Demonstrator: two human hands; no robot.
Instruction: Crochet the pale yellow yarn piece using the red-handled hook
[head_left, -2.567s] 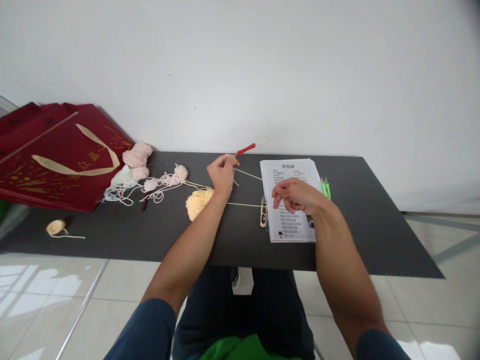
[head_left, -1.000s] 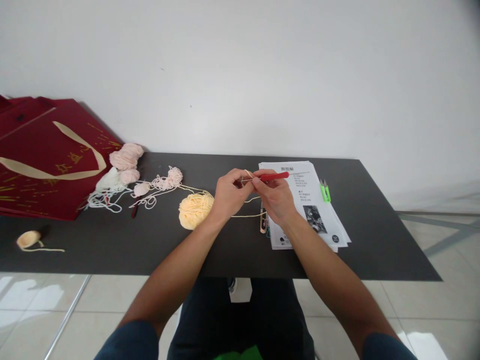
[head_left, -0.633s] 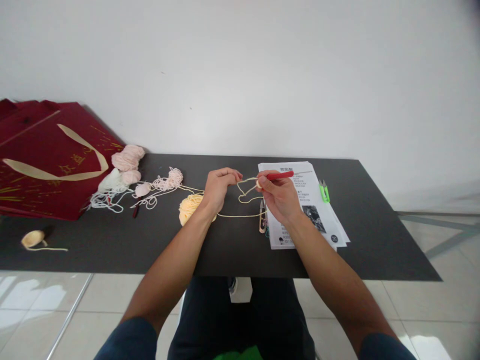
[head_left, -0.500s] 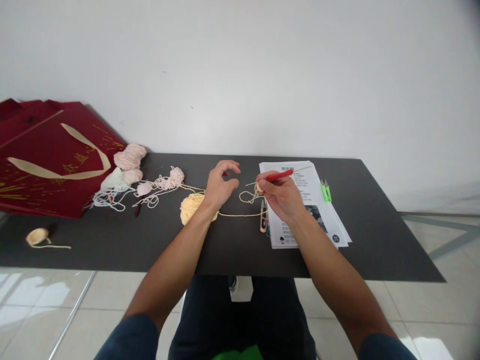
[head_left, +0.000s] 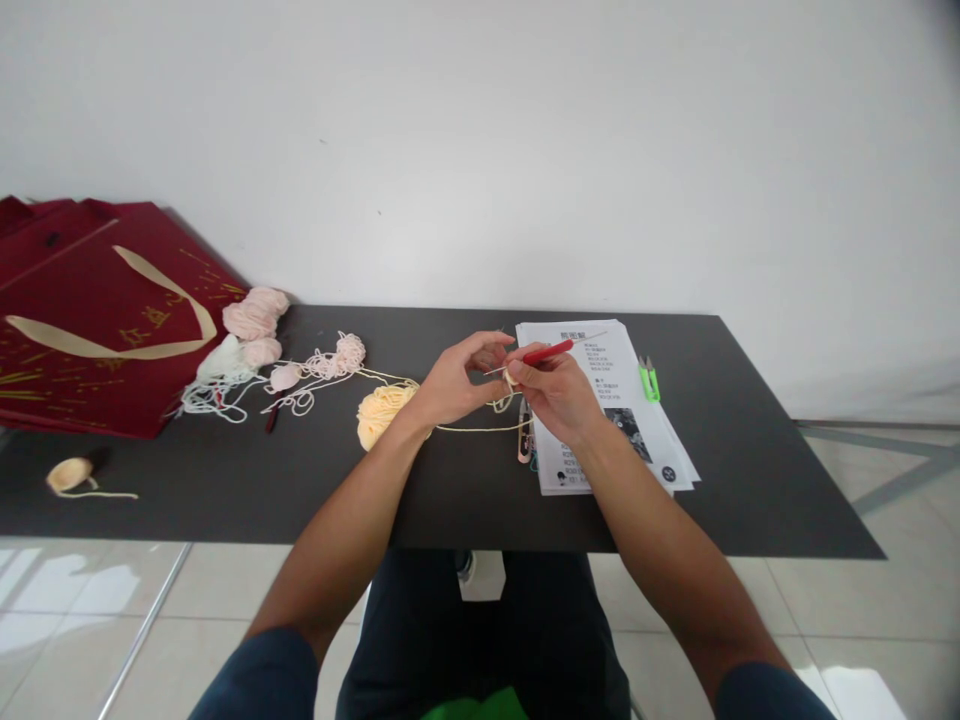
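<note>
My right hand [head_left: 559, 395] is closed on a crochet hook with a red handle [head_left: 549, 352]. Its thin metal tip points left, and a second thin end sticks out to the right. A small cream crocheted piece [head_left: 510, 381] is pinched in the same fingers, with a loose yarn loop below it. Just left of it, my left hand [head_left: 457, 382] curves around the hook tip, thumb and fingers apart; its fingertips come close to the right hand's, and contact is unclear. The yellow yarn ball [head_left: 381, 414] lies beside my left wrist, its strand running right.
Printed sheets [head_left: 652, 440] lie under my right hand, with green thread snips [head_left: 649, 382] to their right and pale snips [head_left: 523, 435] at their left edge. Pink yarn [head_left: 256, 313], tangled strands [head_left: 337, 360] and a red bag [head_left: 105, 310] are left. A cream crocheted cup [head_left: 70, 474] sits front left.
The hook passed from my left hand to my right. My left hand pulled on the yarn loop, let it go, and has now moved right to the crocheted piece.
</note>
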